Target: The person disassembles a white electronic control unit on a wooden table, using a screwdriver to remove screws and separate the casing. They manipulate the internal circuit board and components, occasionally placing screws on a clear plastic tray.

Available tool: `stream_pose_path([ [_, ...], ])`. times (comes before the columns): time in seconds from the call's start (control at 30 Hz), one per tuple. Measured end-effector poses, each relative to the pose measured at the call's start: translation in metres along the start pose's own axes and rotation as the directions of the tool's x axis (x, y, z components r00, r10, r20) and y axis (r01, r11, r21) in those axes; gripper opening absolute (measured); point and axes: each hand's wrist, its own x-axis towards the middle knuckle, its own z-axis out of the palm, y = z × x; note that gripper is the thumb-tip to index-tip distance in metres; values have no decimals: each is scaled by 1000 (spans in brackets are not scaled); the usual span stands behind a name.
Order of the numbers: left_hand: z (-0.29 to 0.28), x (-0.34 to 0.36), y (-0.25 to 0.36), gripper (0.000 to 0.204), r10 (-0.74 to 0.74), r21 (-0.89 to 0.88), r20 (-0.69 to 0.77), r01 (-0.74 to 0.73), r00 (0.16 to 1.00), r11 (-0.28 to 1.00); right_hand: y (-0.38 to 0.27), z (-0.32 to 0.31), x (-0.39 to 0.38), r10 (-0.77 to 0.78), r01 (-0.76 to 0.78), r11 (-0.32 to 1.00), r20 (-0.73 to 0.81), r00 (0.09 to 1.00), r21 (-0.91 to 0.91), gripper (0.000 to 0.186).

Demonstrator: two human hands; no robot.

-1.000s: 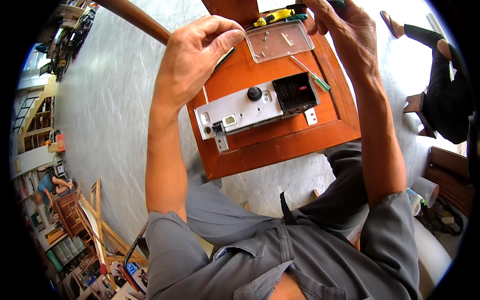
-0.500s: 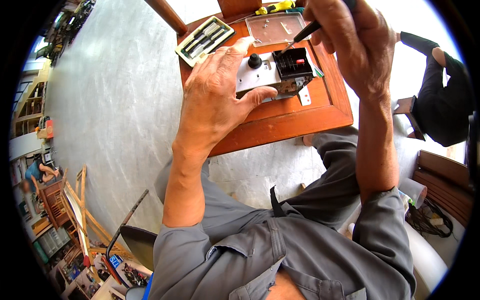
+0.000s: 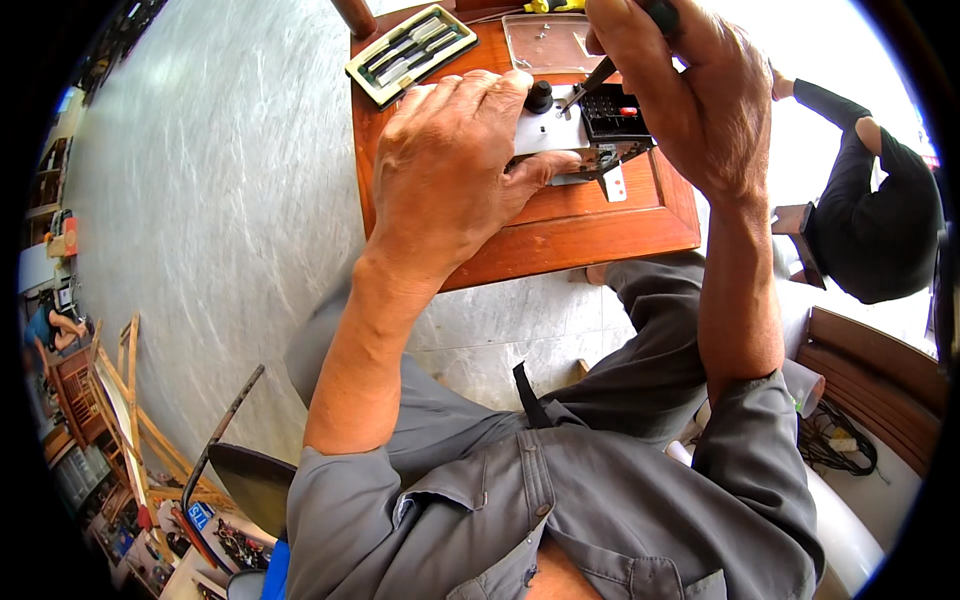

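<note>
A small electrical device with a white face plate (image 3: 536, 135), a black knob (image 3: 540, 97) and a black open housing (image 3: 606, 112) with a red part rests on the wooden stool (image 3: 500, 258). My left hand (image 3: 445, 160) grips its left end, with the thumb along the near side and the fingers over the far side. In my right hand (image 3: 705, 115) is a screwdriver (image 3: 598, 76), held tilted from above. Its tip meets the white plate between the knob and the housing; whether it sits in a screw is too small to tell.
A case of small screwdrivers (image 3: 385, 84) lies at the stool's far left. Beyond the device sits a shallow clear plastic tray (image 3: 520, 58) holding a few screws. Part of a yellow-handled tool (image 3: 555, 5) shows behind it. A person in black (image 3: 880, 235) sits at right.
The screwdriver tip has gone from the housing's far left edge to the white plate. The device and my left hand have shifted slightly right on the stool; the view has moved a little too.
</note>
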Motion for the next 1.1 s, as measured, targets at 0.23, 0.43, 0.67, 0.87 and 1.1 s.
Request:
stream_pose_path([
  [0.23,2,-1,-1,64,16,6,-17,-16,1000,1000,-4,0,3,28,-27,999,38,999,-23,22],
  [0.43,2,-2,-2,65,19,23,-15,-19,1000,1000,-1,2,1,28,-26,997,27,999,-72,23],
  [0.67,1,-3,-2,67,11,34,2,-11,1000,999,-8,1,2,135,-139,987,60,989,75,23],
  [0.87,1,-4,-1,67,10,31,-3,-10,1000,999,-7,-1,1,90,-91,996,51,995,24,23],
  [1.1,0,-4,1,71,-9,-3,23,9,1000,1000,-10,-1,0,79,-79,997,111,991,-1,21],
])
